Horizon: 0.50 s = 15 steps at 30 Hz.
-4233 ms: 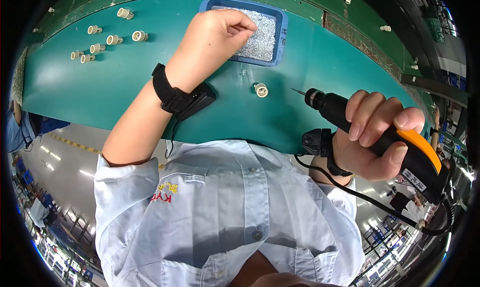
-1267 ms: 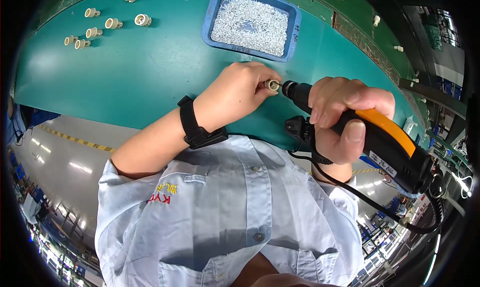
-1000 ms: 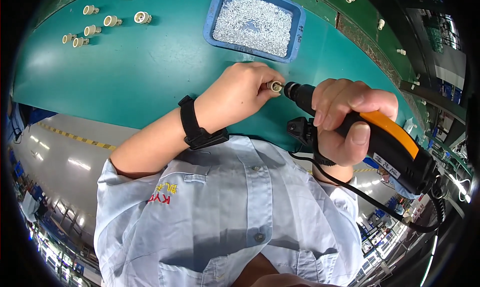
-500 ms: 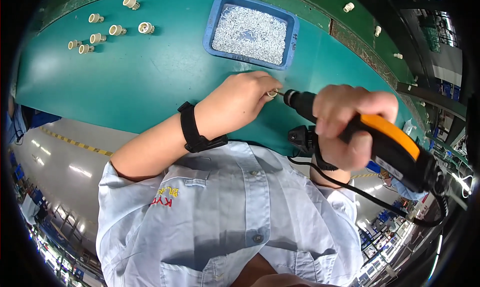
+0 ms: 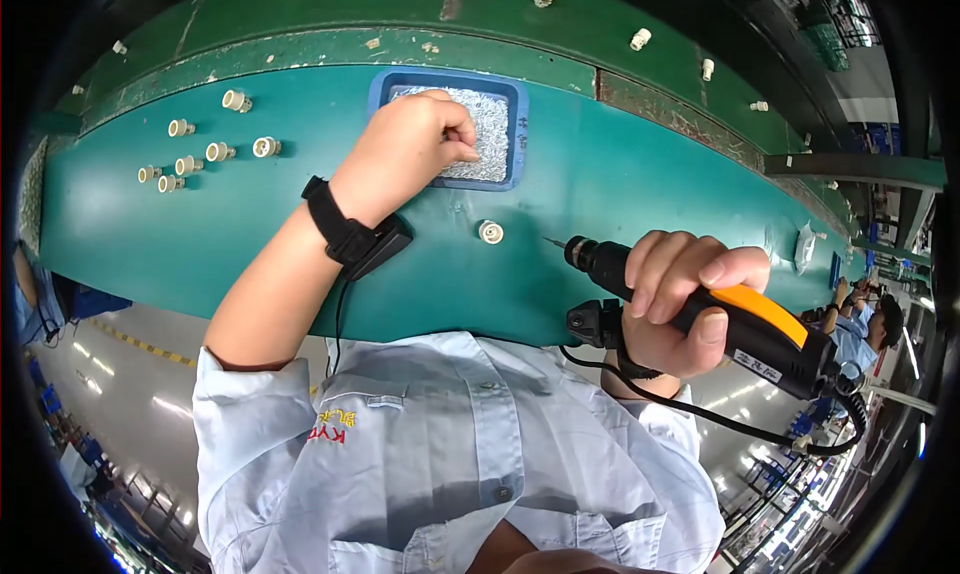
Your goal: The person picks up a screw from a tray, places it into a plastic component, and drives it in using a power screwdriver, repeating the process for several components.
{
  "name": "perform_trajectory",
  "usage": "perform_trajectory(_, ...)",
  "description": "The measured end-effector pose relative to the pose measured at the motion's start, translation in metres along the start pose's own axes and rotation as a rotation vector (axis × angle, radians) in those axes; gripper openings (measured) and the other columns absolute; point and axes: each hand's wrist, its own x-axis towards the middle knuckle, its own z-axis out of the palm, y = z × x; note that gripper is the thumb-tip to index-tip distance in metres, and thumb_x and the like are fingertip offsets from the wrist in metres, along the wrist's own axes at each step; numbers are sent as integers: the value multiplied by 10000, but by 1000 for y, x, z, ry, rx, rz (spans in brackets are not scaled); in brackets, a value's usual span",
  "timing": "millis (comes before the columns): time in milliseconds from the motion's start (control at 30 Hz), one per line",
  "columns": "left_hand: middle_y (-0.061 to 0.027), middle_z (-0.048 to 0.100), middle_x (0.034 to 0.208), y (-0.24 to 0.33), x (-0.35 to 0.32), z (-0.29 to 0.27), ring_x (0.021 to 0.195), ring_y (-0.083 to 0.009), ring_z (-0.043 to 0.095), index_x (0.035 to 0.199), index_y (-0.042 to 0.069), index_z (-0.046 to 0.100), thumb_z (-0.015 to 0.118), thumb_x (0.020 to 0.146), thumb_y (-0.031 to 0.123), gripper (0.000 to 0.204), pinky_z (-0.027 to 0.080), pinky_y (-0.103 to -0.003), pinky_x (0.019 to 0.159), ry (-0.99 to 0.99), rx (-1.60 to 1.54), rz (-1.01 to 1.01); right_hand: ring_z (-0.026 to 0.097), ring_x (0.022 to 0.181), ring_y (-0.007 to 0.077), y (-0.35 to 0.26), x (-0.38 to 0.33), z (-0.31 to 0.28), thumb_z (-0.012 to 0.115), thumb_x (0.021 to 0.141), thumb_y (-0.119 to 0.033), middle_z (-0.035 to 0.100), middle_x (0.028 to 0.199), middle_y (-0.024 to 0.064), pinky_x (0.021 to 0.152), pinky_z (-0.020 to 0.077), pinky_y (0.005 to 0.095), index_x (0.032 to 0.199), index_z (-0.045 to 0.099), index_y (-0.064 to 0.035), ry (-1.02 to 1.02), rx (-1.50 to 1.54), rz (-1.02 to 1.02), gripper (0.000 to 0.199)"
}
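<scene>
My left hand (image 5: 408, 146) reaches over a blue tray (image 5: 520, 139) full of small silvery metal pieces (image 5: 490, 124). Its thumb and fingertips are pinched together above the pieces; whatever lies between them is too small to make out. In my right hand (image 5: 690, 299) is a black and orange electric screwdriver (image 5: 765, 319), gripped round its body with its thin bit pointing left. A cream-coloured round plastic fitting (image 5: 490, 232) stands on the green table between the tray and the bit, touched by neither hand.
Several similar cream fittings (image 5: 220, 152) stand at the left of the table (image 5: 330, 104). More sit along a green strip (image 5: 500, 19) beyond the raised far edge. The screwdriver's black cable (image 5: 700, 419) loops below my right hand. At the far right, another person (image 5: 862, 329) is seated.
My left hand has let go of the fitting, now standing on the table, and moved up and left over the tray. The screwdriver bit is clear of the fitting. The whole view has shifted.
</scene>
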Motion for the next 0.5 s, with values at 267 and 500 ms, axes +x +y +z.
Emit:
perform_trajectory(267,-124,679,795,8,-2,-2,729,-269,657,851,12,692,700,760,43,96,509,-321,661,135,109,7,489,485,148,-5,0,-2,649,885,-323,488,571,9,518,411,300,986,440,-86,111,-22,74,332)
perform_trajectory(500,-128,687,776,12,-7,-7,740,-216,677,854,-2,690,698,775,17,81,511,-297,658,91,21,-206,496,487,149,-6,-2,-2,661,880,-333,489,563,9,525,418,306,986,437,-87,136,-39,105,349)
